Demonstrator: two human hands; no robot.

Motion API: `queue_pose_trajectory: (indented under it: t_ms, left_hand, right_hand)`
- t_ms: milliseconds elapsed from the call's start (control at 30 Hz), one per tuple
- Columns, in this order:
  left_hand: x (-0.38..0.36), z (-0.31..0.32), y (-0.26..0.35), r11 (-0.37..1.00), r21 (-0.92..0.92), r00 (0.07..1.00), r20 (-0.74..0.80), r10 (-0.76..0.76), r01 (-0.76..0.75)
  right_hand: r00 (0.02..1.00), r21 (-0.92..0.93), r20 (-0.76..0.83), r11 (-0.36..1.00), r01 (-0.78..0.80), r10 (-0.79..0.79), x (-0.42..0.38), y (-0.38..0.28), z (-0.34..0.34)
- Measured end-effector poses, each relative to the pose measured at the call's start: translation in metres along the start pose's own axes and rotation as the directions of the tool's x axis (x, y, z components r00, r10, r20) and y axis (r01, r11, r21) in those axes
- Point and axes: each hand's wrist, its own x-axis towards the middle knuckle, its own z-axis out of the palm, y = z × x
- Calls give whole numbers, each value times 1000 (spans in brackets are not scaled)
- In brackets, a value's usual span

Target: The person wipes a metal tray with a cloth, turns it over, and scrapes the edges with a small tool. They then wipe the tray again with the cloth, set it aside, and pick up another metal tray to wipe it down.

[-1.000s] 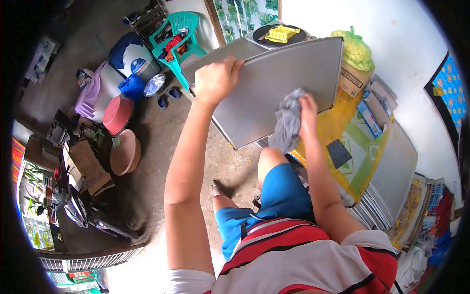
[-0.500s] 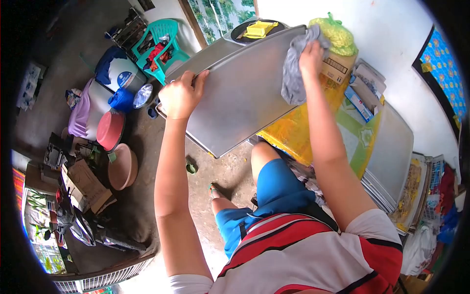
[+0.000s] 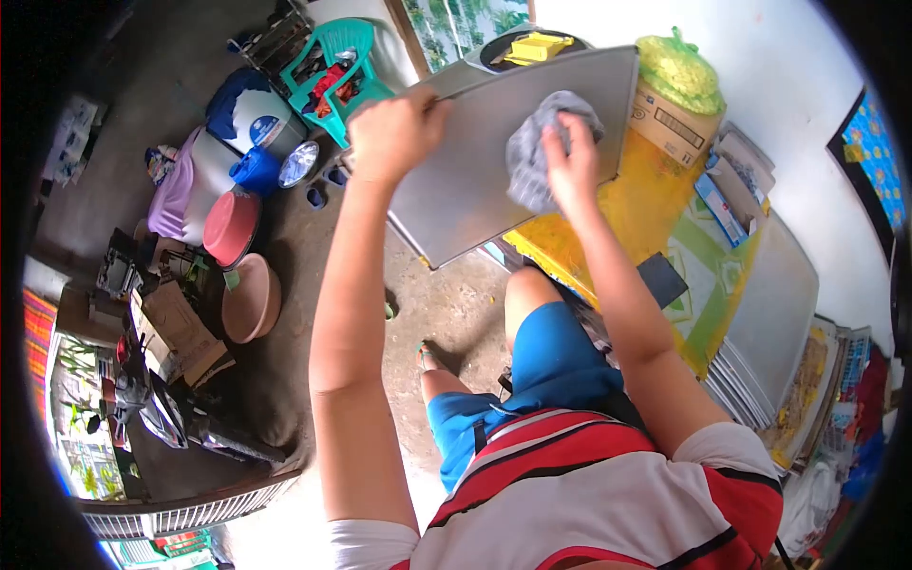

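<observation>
A person's left hand (image 3: 391, 138) grips the upper edge of a tilted gray tray (image 3: 456, 176), while the right hand (image 3: 573, 169), fingers bent, holds a bunched gray cloth (image 3: 528, 157) against its face. The cloth has just moved inward from the tray's far right edge, leaving that edge uncovered. The tray is held up beside a yellow-covered table (image 3: 655, 185), where a cardboard box (image 3: 670, 123) sits beneath a bag (image 3: 676, 74) of yellow-green contents.

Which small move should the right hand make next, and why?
Probably slide the crumpled cloth toward the tray's right edge: the right hand holds it over the flat face, short of that edge, while the left hand grips the opposite side.
</observation>
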Motion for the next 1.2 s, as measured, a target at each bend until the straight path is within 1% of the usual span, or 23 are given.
queue_pose_trajectory:
  t_ms: [67, 100, 133, 200, 300, 367, 433, 500, 600, 633, 733, 767, 800, 833, 867, 900, 933, 1000, 1033, 1067, 1167, 1200]
  left_hand:
    - [1, -2, 8, 997, -50, 998, 22, 57, -55]
    - [0, -5, 13, 994, -74, 996, 30, 78, -76]
    - [-1, -7, 17, 990, -100, 994, 43, 102, -98]
    - [-2, -17, 23, 989, -104, 987, 112, 117, -106]
    - [-1, -27, 29, 986, -77, 969, 190, 159, -146]
    - [-4, -26, 34, 988, -64, 970, 191, 151, -141]
    - [-6, -21, 36, 992, -52, 975, 186, 119, -112]
    - [-6, -12, 29, 998, -27, 984, 168, 59, -55]
    - [-19, -11, 27, 996, 43, 993, 99, 71, -76]
    - [-23, -10, 24, 989, 82, 991, 53, 122, -126]
    - [-25, 3, 15, 984, 105, 989, -14, 144, -142]
    - [-24, 4, 14, 987, 107, 992, 0, 124, -123]
    - [-23, 9, 11, 983, 113, 988, -43, 150, -144]
    - [-22, 14, 6, 978, 123, 980, -90, 178, -167]
    - [-21, 18, 3, 973, 134, 968, -138, 208, -190]
    - [-20, 21, 4, 981, 122, 978, -124, 167, -152]
    - [-20, 23, 5, 981, 126, 975, -148, 167, -149]
    - [-19, 27, 6, 980, 128, 965, -193, 175, -152]
    - [-18, 27, 9, 984, 120, 978, -148, 145, -128]
    - [-18, 28, 11, 985, 120, 978, -150, 142, -125]
    - [-16, 29, 17, 987, 116, 981, -145, 132, -115]
    - [-15, 28, 19, 987, 114, 981, -143, 132, -116]
  right_hand:
    - [970, 55, 138, 979, 196, -201, -26, -41, 10]
    - [931, 80, 232, 959, 271, -283, -44, -59, 14]
    - [878, 109, 320, 935, 338, -355, -60, -73, 20]
    - [766, 128, 397, 856, 500, -506, -74, -97, 31]
    - [730, 5, 430, 810, 587, -532, -77, -128, 61]
    - [820, 84, 321, 876, 474, -474, -82, -131, 94]
    - [826, 36, 385, 901, 432, -411, -99, -123, 108]
    - [738, -128, 595, 869, 478, -319, -123, -112, 108]
    - [666, -28, 723, 955, 295, -185, -163, -88, 79]
    - [705, -2, 694, 979, 205, -147, -165, -81, 67]
    - [774, 86, 633, 993, -84, 10, -166, -62, 11]
    - [804, 0, 591, 998, -68, 55, -157, -61, -10]
    - [808, -50, 572, 989, -136, 140, -147, -58, -28]
    - [895, -7, 435, 994, -109, 101, -140, -48, -39]
    - [933, -81, 355, 996, -36, 62, -126, -39, -52]
    - [957, -110, 288, 994, -1, 33, -114, -24, -65]
    - [976, -141, 209, 989, -37, 66, -103, -12, -75]
    - [992, -202, 123, 979, 40, -15, -79, 12, -96]
    - [997, -233, 72, 972, 19, -2, -71, 29, -104]
    - [1000, -265, 22, 964, -3, 9, -66, 46, -111]
    - [957, -422, 213, 902, -92, 197, -69, 105, -128]
    - [938, -431, 264, 898, -92, 223, -73, 111, -138]
